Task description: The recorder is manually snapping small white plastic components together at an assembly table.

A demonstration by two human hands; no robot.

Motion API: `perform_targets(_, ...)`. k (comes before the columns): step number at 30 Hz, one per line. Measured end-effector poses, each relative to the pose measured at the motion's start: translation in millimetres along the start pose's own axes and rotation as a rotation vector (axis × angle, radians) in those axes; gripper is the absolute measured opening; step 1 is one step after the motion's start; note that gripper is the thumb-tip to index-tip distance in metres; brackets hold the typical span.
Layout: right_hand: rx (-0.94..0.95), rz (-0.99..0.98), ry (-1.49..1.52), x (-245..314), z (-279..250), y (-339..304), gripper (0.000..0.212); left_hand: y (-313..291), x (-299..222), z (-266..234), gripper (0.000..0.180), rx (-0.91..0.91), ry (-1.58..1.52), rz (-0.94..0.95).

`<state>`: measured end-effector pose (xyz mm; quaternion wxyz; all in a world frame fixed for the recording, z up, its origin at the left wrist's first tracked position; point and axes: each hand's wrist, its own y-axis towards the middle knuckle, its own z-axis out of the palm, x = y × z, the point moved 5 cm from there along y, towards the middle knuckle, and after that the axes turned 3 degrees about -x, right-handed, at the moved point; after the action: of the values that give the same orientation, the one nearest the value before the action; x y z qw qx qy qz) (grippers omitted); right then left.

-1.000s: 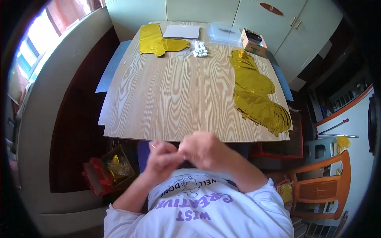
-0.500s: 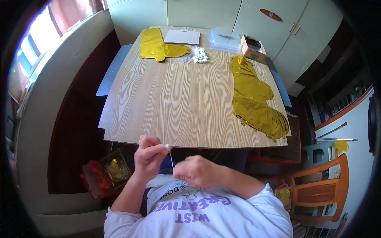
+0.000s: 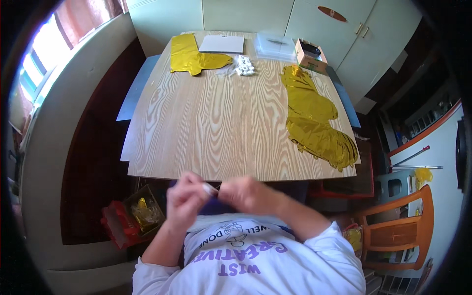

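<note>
At the top of the frame, on the far edge of the wooden table, we see a flat white rectangular packet lying slightly left of centre. To its right lies a clear plastic package, flat and roughly square, its contents too faint to tell. Just beside that, toward the upper right, stands a small open cardboard box, tan outside with a dark inside. On the cabinet door above it we see a brown oval sign. We see no screens.
</note>
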<state>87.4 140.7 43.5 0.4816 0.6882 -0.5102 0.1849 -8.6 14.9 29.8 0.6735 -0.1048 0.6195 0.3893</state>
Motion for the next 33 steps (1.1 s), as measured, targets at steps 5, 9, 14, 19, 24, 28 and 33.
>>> perform_targets(5,-0.049,0.006,0.024,16.8,-16.6,9.8,0.025,-13.8,18.7,6.4,0.016,0.183,0.564,0.191)
perform_targets(9,0.07,0.208,0.093,-4.4,-1.5,-6.3,0.022,-3.5,8.3,-3.0,0.011,0.013,-0.063,-0.017)
perform_targets(14,-0.017,-0.013,-0.097,6.2,-20.1,7.8,0.016,-15.8,21.8,12.8,0.005,0.298,0.469,0.088)
perform_targets(19,0.135,-0.024,0.011,1.3,15.8,-16.3,0.021,7.7,12.7,-17.0,0.01,-0.096,0.074,-0.058)
perform_targets(24,-0.064,0.003,-0.113,-0.5,-26.8,11.0,0.016,-14.9,12.1,17.9,0.008,0.256,0.226,-0.014)
perform_targets(28,0.134,0.021,0.038,0.3,13.9,-15.3,0.017,11.8,13.0,-18.0,0.009,-0.178,-0.057,-0.107)
perform_targets(33,-0.159,0.044,-0.156,2.2,-39.3,16.0,0.015,-15.8,12.3,29.4,0.006,0.31,0.223,-0.129)
